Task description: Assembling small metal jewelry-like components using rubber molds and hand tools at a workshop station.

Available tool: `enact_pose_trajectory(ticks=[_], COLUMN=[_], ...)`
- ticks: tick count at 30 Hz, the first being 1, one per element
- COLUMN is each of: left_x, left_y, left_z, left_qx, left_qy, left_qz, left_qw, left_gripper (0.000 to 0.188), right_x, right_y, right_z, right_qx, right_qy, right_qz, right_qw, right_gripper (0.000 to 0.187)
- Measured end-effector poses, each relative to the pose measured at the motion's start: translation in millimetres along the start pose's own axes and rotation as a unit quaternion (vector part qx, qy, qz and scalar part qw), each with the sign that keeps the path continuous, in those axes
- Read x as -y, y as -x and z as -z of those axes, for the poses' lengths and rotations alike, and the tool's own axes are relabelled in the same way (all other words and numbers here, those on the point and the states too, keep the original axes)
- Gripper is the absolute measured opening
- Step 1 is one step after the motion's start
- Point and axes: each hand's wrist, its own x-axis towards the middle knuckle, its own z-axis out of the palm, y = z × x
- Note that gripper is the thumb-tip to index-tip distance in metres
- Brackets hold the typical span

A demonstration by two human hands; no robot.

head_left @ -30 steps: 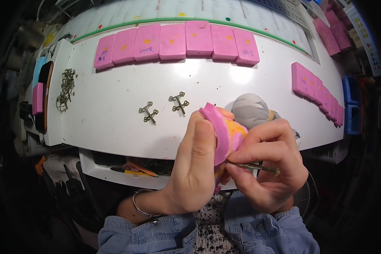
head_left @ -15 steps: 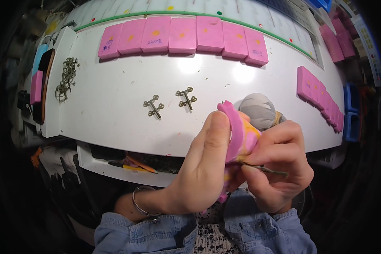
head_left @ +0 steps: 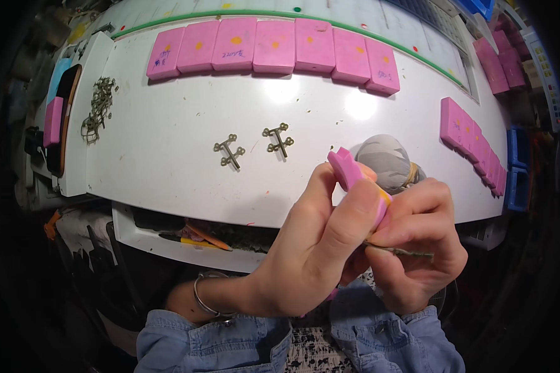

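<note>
Gripping pink mould point(head_left: 353, 180), left hand point(head_left: 317, 248) beside right hand point(head_left: 417, 248).

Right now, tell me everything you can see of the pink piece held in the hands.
The pink piece is a flat, rubbery-looking block with a notched top corner and an orange patch on its right edge. It stands tilted on edge above the near rim of the white table. The left hand wraps its front, thumb pressed across it; the right hand pinches its lower edge, where a thin metal part sticks out. Most of it is hidden.
</note>
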Motion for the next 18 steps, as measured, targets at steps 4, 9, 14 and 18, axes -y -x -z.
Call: enact_pose_trajectory(ticks=[4,9,14,18], left_x=[0.1,6.8,2.4,2.2], left_y=[0.6,-3.1,-3.6,-6.0], left_z=[-2.0,-2.3,-4.4,0.2], left_qx=[-0.005,-0.014,-0.007,0.008], left_qy=[0.037,0.055,0.074,0.068], left_qz=[0.010,-0.009,0.041,0.048], left_qw=[0.999,0.998,0.996,0.996], left_gripper=[0.055,0.051,0.049,0.049], right_x=[-1.9,-4.7,-3.8,-3.3], right_y=[-1.2,-1.0,0.2,0.4], right_z=[3.0,3.5,3.4,3.1], right_qx=[0.019,0.018,0.007,0.003], right_qy=[0.018,0.032,0.032,0.021], right_qz=[0.028,0.060,0.054,0.038], right_qw=[0.999,0.998,0.998,0.999], right_gripper=[0.014,0.014,0.015,0.013])
